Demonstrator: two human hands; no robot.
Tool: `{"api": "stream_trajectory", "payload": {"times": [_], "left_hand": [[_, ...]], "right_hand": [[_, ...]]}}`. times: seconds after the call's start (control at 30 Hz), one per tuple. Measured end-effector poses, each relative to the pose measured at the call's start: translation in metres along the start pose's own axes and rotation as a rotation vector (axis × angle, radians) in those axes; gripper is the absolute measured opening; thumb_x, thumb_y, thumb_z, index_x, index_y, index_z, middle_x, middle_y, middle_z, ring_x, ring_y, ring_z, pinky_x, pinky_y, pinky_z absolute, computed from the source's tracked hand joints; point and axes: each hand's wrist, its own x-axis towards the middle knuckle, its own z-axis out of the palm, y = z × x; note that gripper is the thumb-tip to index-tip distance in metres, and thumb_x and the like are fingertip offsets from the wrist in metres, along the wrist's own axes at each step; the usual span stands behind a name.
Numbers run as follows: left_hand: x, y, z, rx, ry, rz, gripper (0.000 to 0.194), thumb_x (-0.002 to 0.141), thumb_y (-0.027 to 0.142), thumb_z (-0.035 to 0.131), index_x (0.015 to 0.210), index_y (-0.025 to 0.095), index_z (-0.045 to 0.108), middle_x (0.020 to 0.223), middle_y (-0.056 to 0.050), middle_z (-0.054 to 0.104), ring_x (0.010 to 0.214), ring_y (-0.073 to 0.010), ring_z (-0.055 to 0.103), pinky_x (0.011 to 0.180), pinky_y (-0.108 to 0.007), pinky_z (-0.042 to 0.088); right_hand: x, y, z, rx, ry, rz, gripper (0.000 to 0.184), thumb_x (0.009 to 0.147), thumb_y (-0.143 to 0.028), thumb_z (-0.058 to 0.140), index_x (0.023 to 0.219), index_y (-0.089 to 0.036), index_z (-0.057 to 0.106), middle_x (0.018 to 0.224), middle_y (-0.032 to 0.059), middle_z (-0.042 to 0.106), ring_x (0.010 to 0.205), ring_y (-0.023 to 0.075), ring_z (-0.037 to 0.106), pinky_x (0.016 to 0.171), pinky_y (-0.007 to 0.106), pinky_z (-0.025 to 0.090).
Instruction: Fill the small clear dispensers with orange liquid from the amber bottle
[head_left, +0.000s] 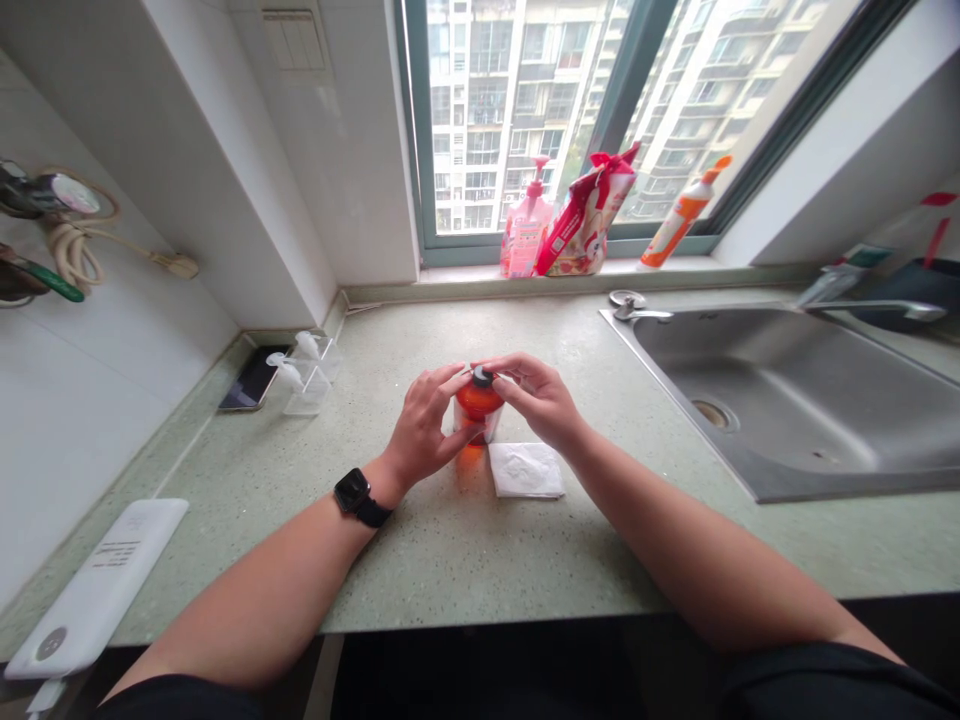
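An orange-red translucent bottle [480,402] with a black cap [482,376] stands upright on the counter. Around its left side my left hand [427,425] is wrapped, thumb in front and fingertips near the top; a dark smartwatch [352,491] is on that wrist. The fingers of my right hand [541,395] close on the black cap from the right. Part of the bottle's body and label is hidden behind my hands. Just in front and to the right lies a folded white tissue [526,470], under neither hand.
On the right is a steel sink [679,400] with a faucet. A pump bottle [526,225], a red bag [589,225] and an orange bottle [682,218] line the sill. Left are a phone [251,380], a clear stand [309,385] and a white power bank [101,580].
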Motion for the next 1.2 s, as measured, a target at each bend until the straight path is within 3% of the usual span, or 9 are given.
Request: {"api": "stream_trajectory", "payload": {"times": [0.17, 0.23, 0.4, 0.47, 0.63, 0.7, 0.87, 1.1, 1.2], "left_hand": [[0.001, 0.001, -0.001, -0.006, -0.004, -0.006, 0.061, 0.101, 0.038, 0.074, 0.155, 0.026, 0.047, 0.157, -0.018, 0.059, 0.148, -0.0342, 0.057, 0.124, -0.06, 0.043], [0.001, 0.002, -0.001, -0.011, -0.009, -0.018, 0.061, 0.101, 0.038, 0.073, 0.156, 0.027, 0.047, 0.157, -0.017, 0.059, 0.147, -0.034, 0.057, 0.124, -0.06, 0.043], [0.001, 0.003, -0.001, 0.002, -0.025, -0.052, 0.061, 0.101, 0.042, 0.072, 0.156, 0.028, 0.048, 0.156, -0.017, 0.06, 0.146, -0.0345, 0.058, 0.124, -0.061, 0.042], [0.001, 0.003, -0.001, 0.007, -0.026, -0.06, 0.061, 0.101, 0.042, 0.073, 0.155, 0.028, 0.048, 0.155, -0.016, 0.06, 0.145, -0.0347, 0.058, 0.124, -0.062, 0.042], [0.001, 0.003, -0.001, 0.001, -0.025, -0.074, 0.06, 0.101, 0.039, 0.073, 0.154, 0.028, 0.049, 0.153, -0.016, 0.061, 0.144, -0.034, 0.059, 0.123, -0.06, 0.042], [0.001, 0.003, 0.0, -0.003, -0.026, -0.076, 0.058, 0.101, 0.04, 0.073, 0.153, 0.028, 0.049, 0.153, -0.016, 0.061, 0.144, -0.0337, 0.059, 0.123, -0.059, 0.043], [0.002, 0.003, 0.0, 0.004, -0.009, -0.062, 0.057, 0.101, 0.042, 0.073, 0.151, 0.027, 0.05, 0.151, -0.016, 0.063, 0.142, -0.0335, 0.06, 0.121, -0.06, 0.044], [0.003, 0.005, -0.001, -0.012, -0.02, -0.096, 0.057, 0.1, 0.042, 0.074, 0.15, 0.026, 0.051, 0.149, -0.016, 0.065, 0.14, -0.0339, 0.062, 0.121, -0.06, 0.044], [0.002, 0.005, 0.0, -0.032, -0.023, -0.107, 0.057, 0.1, 0.04, 0.074, 0.15, 0.027, 0.051, 0.149, -0.016, 0.065, 0.141, -0.0338, 0.061, 0.121, -0.059, 0.044]], "right_hand": [[-0.002, 0.003, -0.007, 0.009, 0.177, -0.008, 0.023, 0.095, -0.051, 0.079, 0.103, -0.03, 0.078, 0.102, 0.0018, 0.082, 0.096, 0.0223, 0.079, 0.099, 0.045, 0.062], [-0.002, 0.002, -0.007, 0.026, 0.225, -0.014, 0.024, 0.094, -0.051, 0.079, 0.108, -0.031, 0.076, 0.104, 0.0013, 0.081, 0.099, 0.0227, 0.079, 0.101, 0.046, 0.062], [-0.006, -0.011, 0.0, 0.027, -0.01, 0.018, 0.042, 0.097, -0.05, 0.075, 0.136, -0.037, 0.067, 0.142, 0.0044, 0.075, 0.14, 0.0265, 0.066, 0.122, 0.051, 0.051], [-0.006, -0.012, 0.0, 0.011, 0.0, 0.03, 0.037, 0.098, -0.051, 0.074, 0.131, -0.034, 0.07, 0.134, 0.0052, 0.079, 0.131, 0.0269, 0.072, 0.116, 0.051, 0.056], [-0.005, -0.002, -0.008, -0.023, 0.329, -0.016, 0.018, 0.1, -0.047, 0.071, 0.108, -0.031, 0.074, 0.095, 0.0004, 0.08, 0.092, 0.0213, 0.078, 0.097, 0.046, 0.064], [-0.005, -0.001, -0.007, -0.01, 0.28, -0.019, 0.02, 0.099, -0.046, 0.073, 0.112, -0.032, 0.073, 0.1, 0.001, 0.081, 0.101, 0.0224, 0.079, 0.103, 0.046, 0.062], [-0.01, -0.009, 0.002, -0.027, -0.012, -0.001, 0.04, 0.1, -0.046, 0.073, 0.137, -0.034, 0.067, 0.14, 0.0059, 0.077, 0.136, 0.026, 0.069, 0.121, 0.052, 0.053], [-0.007, -0.001, -0.005, -0.103, 0.147, -0.021, 0.028, 0.097, -0.048, 0.077, 0.12, -0.032, 0.075, 0.117, 0.0039, 0.081, 0.11, 0.0243, 0.077, 0.11, 0.051, 0.059], [-0.004, 0.003, -0.006, -0.151, 0.097, -0.011, 0.036, 0.099, -0.052, 0.074, 0.13, -0.036, 0.074, 0.134, 0.0053, 0.075, 0.129, 0.026, 0.069, 0.118, 0.053, 0.053]]}}
